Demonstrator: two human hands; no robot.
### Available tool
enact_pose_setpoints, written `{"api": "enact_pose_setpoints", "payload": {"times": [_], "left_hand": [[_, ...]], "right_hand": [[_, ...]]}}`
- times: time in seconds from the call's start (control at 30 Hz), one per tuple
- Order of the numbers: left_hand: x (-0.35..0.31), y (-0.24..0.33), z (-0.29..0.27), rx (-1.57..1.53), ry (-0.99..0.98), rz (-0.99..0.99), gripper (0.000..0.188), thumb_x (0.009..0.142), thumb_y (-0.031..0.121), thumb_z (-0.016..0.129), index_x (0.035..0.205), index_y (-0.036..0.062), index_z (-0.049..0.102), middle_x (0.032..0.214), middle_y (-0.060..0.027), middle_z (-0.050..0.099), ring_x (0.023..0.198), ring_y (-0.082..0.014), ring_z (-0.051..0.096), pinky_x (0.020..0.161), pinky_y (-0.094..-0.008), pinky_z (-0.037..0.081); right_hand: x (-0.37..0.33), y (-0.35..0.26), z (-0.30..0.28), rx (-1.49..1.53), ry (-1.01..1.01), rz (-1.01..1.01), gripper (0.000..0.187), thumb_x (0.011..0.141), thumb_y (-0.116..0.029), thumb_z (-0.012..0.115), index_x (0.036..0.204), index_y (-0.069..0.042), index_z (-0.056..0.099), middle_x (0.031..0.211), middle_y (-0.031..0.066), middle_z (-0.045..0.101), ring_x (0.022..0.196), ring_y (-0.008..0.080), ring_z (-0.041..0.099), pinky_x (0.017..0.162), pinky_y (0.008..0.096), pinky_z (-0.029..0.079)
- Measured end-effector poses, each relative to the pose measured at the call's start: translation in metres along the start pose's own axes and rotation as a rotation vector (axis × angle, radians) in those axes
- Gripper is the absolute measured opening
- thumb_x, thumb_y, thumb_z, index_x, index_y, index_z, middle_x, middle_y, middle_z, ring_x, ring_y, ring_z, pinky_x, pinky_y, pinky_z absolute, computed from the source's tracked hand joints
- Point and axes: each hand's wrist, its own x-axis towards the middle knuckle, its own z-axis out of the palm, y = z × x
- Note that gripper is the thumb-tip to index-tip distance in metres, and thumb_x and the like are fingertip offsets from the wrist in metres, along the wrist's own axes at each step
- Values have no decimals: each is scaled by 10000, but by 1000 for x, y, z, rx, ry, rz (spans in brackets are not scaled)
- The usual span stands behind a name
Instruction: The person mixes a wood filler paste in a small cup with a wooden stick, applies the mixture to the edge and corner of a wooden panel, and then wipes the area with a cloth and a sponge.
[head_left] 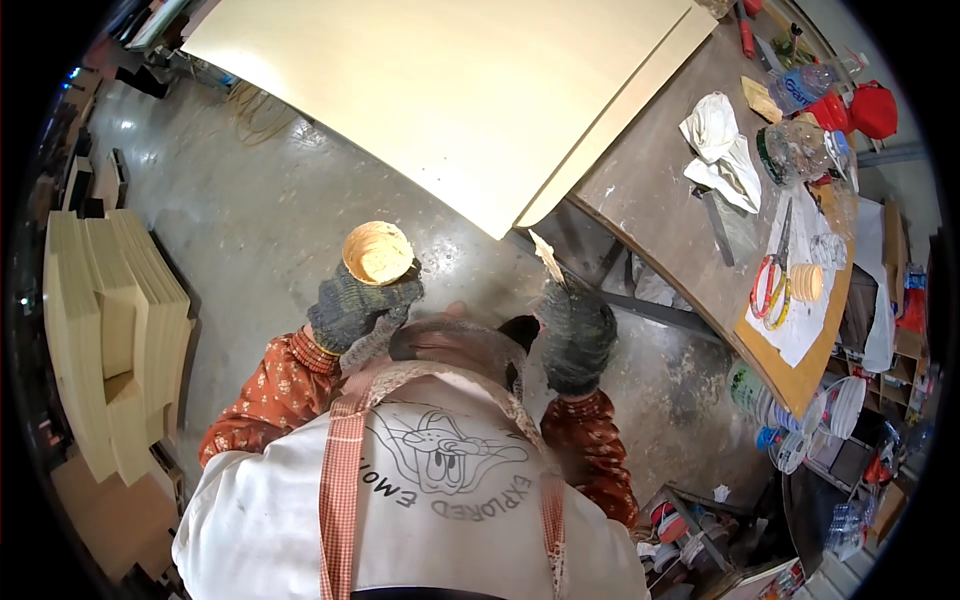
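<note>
My left hand (362, 308), in a dark grey knit glove, is closed round a small cup (378, 253) coated inside with beige paste. My right hand (580, 340), gloved the same way, grips what looks like a putty knife (546, 257); its flat tip carries more of that paste, and its handle is hidden in the glove. Just beyond the tip is the corner of a large pale yellow board (450, 100). Both hands are in front of my chest, apart from each other, and neither touches the board.
On the brown worktable (640, 190) at right are a white cloth (722, 150), a dark flat blade (718, 228), scissors (770, 285) and plastic bottles (805, 85). Shaped pale panels (110, 320) stand stacked at left. Buckets (790, 420) stand below the table's right end.
</note>
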Motion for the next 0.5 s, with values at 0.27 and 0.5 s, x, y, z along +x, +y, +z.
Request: {"api": "enact_pose_setpoints", "payload": {"times": [0.27, 0.5], "left_hand": [[-7, 9, -4, 212, -8, -25, 289, 716, 155, 672, 959, 36, 574, 800, -16, 609, 727, -88, 566, 649, -223, 463], [-5, 11, -3, 126, 41, -116, 307, 696, 127, 695, 953, 27, 559, 774, -25, 603, 637, -80, 556, 536, -208, 450]], "right_hand": [[8, 12, 27, -98, 56, -189, 194, 714, -137, 611, 895, -69, 614, 729, 49, 585, 654, 210, 554, 591, 310, 442], [-2, 11, 24, -378, 54, -383, 135, 711, -141, 629, 835, -89, 626, 683, 63, 559, 641, 230, 534, 556, 309, 423]]}}
